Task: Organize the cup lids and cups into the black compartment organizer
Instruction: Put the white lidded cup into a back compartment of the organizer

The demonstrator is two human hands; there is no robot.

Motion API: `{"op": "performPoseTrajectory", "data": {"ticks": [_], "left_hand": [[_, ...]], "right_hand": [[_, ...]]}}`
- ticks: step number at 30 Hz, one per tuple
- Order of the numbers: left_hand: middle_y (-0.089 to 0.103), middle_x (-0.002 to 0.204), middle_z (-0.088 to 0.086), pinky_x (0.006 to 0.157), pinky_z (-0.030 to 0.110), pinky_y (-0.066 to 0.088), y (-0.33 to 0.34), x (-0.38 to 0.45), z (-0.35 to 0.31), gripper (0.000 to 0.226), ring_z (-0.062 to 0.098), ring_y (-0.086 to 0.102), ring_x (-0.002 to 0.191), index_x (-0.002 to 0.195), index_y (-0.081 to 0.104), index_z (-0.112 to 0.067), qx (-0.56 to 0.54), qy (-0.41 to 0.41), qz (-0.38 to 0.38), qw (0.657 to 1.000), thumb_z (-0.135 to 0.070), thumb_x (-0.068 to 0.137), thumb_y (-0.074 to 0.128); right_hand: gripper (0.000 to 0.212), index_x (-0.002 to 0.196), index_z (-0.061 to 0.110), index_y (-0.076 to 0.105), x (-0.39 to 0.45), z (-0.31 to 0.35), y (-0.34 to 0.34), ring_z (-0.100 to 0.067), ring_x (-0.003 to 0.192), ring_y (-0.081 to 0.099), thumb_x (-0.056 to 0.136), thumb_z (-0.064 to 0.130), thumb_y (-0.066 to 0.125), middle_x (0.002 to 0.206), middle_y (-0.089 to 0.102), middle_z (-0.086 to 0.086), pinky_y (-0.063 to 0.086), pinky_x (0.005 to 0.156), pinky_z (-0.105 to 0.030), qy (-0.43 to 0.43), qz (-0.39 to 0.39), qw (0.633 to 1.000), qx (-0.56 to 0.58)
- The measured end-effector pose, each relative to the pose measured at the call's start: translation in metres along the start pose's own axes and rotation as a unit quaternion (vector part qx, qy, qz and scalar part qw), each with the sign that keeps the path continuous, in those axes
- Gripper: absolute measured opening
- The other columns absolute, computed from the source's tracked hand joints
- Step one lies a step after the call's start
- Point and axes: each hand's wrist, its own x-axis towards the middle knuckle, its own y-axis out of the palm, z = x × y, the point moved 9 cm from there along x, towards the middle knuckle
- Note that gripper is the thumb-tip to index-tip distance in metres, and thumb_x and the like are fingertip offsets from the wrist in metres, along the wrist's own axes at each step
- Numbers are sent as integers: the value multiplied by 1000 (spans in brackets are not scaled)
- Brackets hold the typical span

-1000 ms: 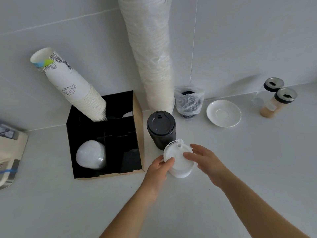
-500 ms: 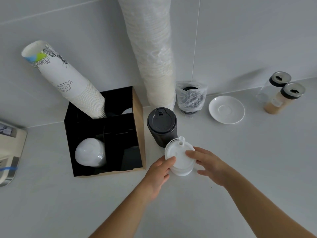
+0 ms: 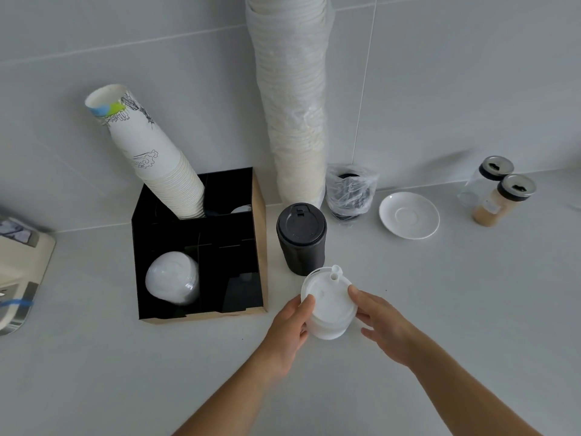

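A stack of white cup lids (image 3: 328, 305) stands on the counter in front of a stack of black lids (image 3: 301, 239). My left hand (image 3: 287, 333) grips the white stack's left side and my right hand (image 3: 385, 324) holds its right side, fingertips on the top lid. The black compartment organizer (image 3: 260, 247) sits to the left. Its back left compartment holds a leaning stack of printed paper cups (image 3: 151, 155), and its front left one holds clear dome lids (image 3: 173, 281). The front right compartment looks dark and bare.
A tall sleeve of white paper cups (image 3: 295, 99) leans on the tiled wall behind the black lids. Bagged black lids (image 3: 350, 191), a white saucer (image 3: 408, 214) and two jars (image 3: 500, 196) stand at the right. A machine (image 3: 17, 272) is at the left edge.
My left hand has closed further round the white lid stack and my right hand has shifted on its right side. The stack stays in about the same place.
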Motion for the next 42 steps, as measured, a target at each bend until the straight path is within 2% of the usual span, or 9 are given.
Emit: {"op": "performPoseTrajectory", "data": {"ticks": [5,10,13,18,23,28,34,37,42], "left_hand": [[63,124,-11,96,20,40,-4,-24,-1,38,4,56,118,118,57,-34,-3,47,13,999,-49,85,60],[62,131,-8,111,30,37,-19,-47,-5,73,9,52,127,132,53,-33,0,79,24,997,-60,65,68],[59,134,-11,115,42,32,-32,-57,-7,74,15,49,131,133,50,-42,6,84,24,996,-63,64,68],[55,138,-9,113,54,33,-51,-77,-12,84,21,50,131,134,48,-43,-13,105,22,994,-70,58,71],[64,130,-7,115,47,34,-74,-96,-38,70,15,57,126,133,54,-34,-39,165,13,985,-55,67,69],[66,128,-4,109,37,41,-89,-109,-75,65,13,59,123,131,58,-29,-52,217,10,975,-50,70,67],[67,123,-14,108,29,39,-100,-111,-123,59,4,57,122,125,58,-37,-53,252,-3,966,-54,70,64],[66,128,-5,113,31,35,-112,-105,-146,41,6,56,124,121,61,-29,-99,252,-31,962,-48,85,62],[60,134,5,115,49,32,-130,-87,-165,79,25,52,127,135,55,-20,-207,194,-47,958,-67,71,53]], "right_hand": [[62,114,53,67,-18,1,14,-22,143,37,61,83,60,138,59,19,21,119,-56,-18,-3,1000,-7],[41,110,49,71,-39,13,38,-14,128,55,78,69,56,121,71,21,26,120,-51,-55,-1,998,-19],[43,115,41,72,-47,21,53,-13,127,58,82,63,54,125,70,14,28,120,-49,-70,-6,997,-25],[41,118,46,69,-55,34,81,-12,131,54,85,62,52,129,68,17,26,120,-51,-88,17,995,-48],[57,131,37,63,-55,60,114,-14,131,54,81,65,56,132,67,13,29,120,-50,-125,32,989,-79],[50,123,47,66,-52,91,136,-12,133,51,78,67,57,131,66,18,26,120,-51,-145,44,984,-98],[42,117,43,69,-42,146,160,-14,128,57,83,63,56,127,70,12,33,117,-48,-178,49,977,-111],[51,119,45,65,-35,174,168,-13,130,55,76,72,62,128,69,17,29,119,-49,-182,44,976,-111],[52,117,38,67,-22,217,178,-8,119,63,75,67,57,120,73,15,40,111,-38,-196,36,971,-129]]}}
